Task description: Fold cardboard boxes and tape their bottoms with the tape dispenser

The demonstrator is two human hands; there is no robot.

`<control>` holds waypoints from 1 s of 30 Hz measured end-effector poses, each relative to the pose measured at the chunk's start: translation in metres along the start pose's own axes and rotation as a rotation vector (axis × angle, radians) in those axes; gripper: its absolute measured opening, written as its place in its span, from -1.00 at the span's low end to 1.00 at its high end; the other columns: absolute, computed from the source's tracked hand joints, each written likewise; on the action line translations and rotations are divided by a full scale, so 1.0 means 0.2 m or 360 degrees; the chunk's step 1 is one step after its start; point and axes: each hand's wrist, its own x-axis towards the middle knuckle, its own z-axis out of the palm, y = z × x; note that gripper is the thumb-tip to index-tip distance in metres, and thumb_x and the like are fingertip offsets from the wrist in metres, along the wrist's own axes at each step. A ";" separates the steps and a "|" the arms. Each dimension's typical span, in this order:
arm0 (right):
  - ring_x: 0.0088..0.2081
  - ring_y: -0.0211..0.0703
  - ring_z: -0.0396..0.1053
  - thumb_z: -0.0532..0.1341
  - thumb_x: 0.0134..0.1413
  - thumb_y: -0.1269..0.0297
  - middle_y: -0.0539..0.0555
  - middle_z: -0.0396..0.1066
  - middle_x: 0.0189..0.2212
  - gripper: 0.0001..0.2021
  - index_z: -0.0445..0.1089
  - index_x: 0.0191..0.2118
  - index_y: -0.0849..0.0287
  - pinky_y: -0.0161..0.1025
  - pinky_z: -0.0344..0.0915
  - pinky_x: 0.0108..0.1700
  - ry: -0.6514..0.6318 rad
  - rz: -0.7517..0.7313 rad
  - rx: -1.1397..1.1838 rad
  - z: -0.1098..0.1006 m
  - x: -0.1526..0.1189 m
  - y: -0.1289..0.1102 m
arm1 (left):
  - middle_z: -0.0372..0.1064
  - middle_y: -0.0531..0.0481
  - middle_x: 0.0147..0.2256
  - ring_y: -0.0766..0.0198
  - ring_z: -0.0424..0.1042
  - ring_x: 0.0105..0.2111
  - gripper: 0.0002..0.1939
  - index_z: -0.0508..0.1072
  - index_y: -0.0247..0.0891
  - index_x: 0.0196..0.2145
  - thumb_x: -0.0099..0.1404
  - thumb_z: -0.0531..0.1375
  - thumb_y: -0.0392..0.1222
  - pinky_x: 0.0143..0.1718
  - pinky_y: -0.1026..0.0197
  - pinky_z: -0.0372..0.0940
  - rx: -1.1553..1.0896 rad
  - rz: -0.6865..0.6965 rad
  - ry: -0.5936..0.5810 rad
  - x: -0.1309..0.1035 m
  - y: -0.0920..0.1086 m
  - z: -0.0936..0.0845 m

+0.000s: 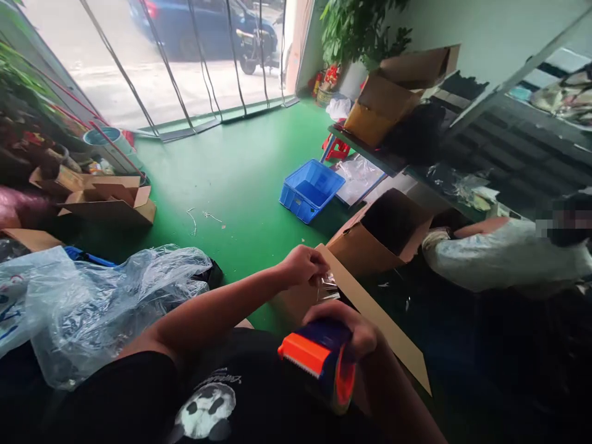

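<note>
My right hand (354,324) is wrapped round a tape dispenser (308,351) with an orange front, a toothed cutting edge and a dark blue body. It is close to my body. My left hand (303,265), a little farther forward, has its fingers pinched at the end of a shiny strip of clear tape (328,288). The strip shows in the gap between my two hands. Beneath them stands a cardboard box (296,303), with one long flap (386,320) reaching out to the right. My hands and the dispenser hide part of the box.
Ahead, an open cardboard box (361,246) and a blue plastic crate (312,191) stand on the green floor. A co-worker (509,253) bends at the right beside a dark shelf. Clear plastic bags (120,302) lie at left, near another open carton (111,203).
</note>
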 end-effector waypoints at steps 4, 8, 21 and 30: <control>-0.42 -0.27 0.35 0.55 -0.41 0.19 -0.02 0.52 -0.39 -0.45 0.59 -0.14 0.22 -0.36 0.28 -0.38 0.0101 -0.0066 0.0203 0.05 0.55 -0.10 | 0.46 0.05 -0.59 0.36 0.39 -0.60 -0.83 0.57 -0.31 -0.57 0.04 0.47 -0.42 -0.58 0.36 0.23 -0.0082 -0.0189 0.0272 0.01 -0.17 -0.44; -0.49 -0.24 0.35 0.51 -0.45 0.29 0.03 0.54 -0.45 -0.50 0.58 -0.20 0.21 -0.34 0.32 -0.43 0.0266 -0.0036 0.0423 -0.02 0.91 -0.12 | 0.52 0.00 -0.51 0.30 0.46 -0.55 -0.76 0.53 -0.28 -0.49 0.06 0.52 -0.23 -0.50 0.29 0.37 -0.0359 -0.0051 0.0662 -0.10 -0.20 -0.93; -0.47 -0.08 0.53 0.54 -0.33 0.07 0.13 0.60 -0.44 -0.55 0.60 -0.27 0.22 -0.21 0.49 -0.39 -0.0161 0.0506 0.0566 -0.58 2.04 -0.31 | 0.31 0.19 -0.52 0.43 0.20 -0.58 -0.64 0.39 -0.15 -0.24 -0.06 0.26 -0.35 -0.51 0.36 0.14 -0.0905 0.0558 0.1743 -0.13 0.17 -1.83; -0.52 0.14 0.54 0.60 -0.45 0.18 0.20 0.62 -0.48 -0.64 0.63 -0.39 0.10 -0.01 0.51 -0.45 0.0476 0.0767 0.0252 -1.28 2.77 -0.99 | 0.11 0.17 -0.55 0.47 0.03 -0.60 -0.78 0.56 -0.31 -0.38 0.06 0.43 -0.15 -0.55 0.31 -0.04 -0.1154 0.0266 0.1788 0.41 0.60 -2.57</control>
